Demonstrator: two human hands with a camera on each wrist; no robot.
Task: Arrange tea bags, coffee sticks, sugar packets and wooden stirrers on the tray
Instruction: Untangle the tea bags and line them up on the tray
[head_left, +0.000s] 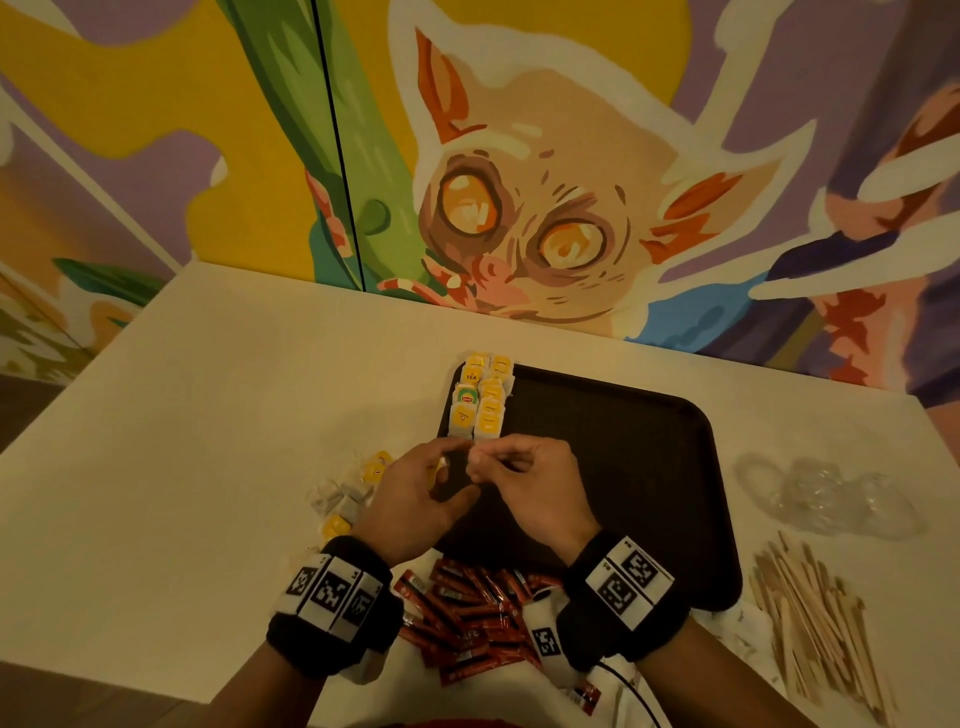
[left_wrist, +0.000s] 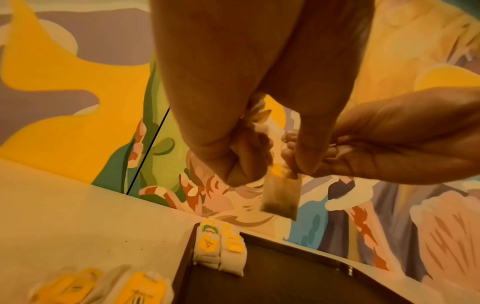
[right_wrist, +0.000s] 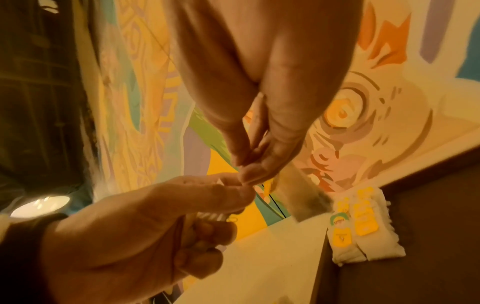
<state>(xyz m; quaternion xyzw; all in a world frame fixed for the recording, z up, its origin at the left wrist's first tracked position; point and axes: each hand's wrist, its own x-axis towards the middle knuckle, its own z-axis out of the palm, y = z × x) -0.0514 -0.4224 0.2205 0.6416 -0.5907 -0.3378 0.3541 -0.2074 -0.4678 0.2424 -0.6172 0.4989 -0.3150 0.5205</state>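
Over the tray's (head_left: 649, 467) near-left part, both hands meet w/ one tea bag (left_wrist: 281, 195) dangling between them. Left hand (head_left: 415, 499) has thumb and fingers curled, pinching what looks like the bag's top or string; right hand (head_left: 530, 483) pinches close beside it, fingertips (right_wrist: 249, 174) nearly touching the left's, so both grips are closed on the same bag. Looks like the string/tag is being sorted out, tho the exact bit each hand holds is too blurred to tell. Up at 11 o'clock on the tray, two neat columns of tea bags (head_left: 480, 397) sit against the left rim, yellow tags up. Loose tea bags (head_left: 353, 499) wait on the surface at 9 o'clock from the hands. Coffee sticks (head_left: 467, 608) lie piled at 6 o'clock, just off the tray's near edge; wooden stirrers (head_left: 815, 613) at 4 o'clock; crumpled clear plastic (head_left: 826, 499) at 3 o'clock. Sugar packets: can't pick them out for sure. So early days, approx just the tea section begun. To do this step well, I'd say: get the string tucked and tag flat first, then lower the bag tag-up at the near end of a column, edges lined w/ the neighbours, overlap matching the rest. Keep the pinch light, paper tears easily and the string snags. Risk: a trailing finger nudging the laid rows out of line, so set down from above, not sliding in.
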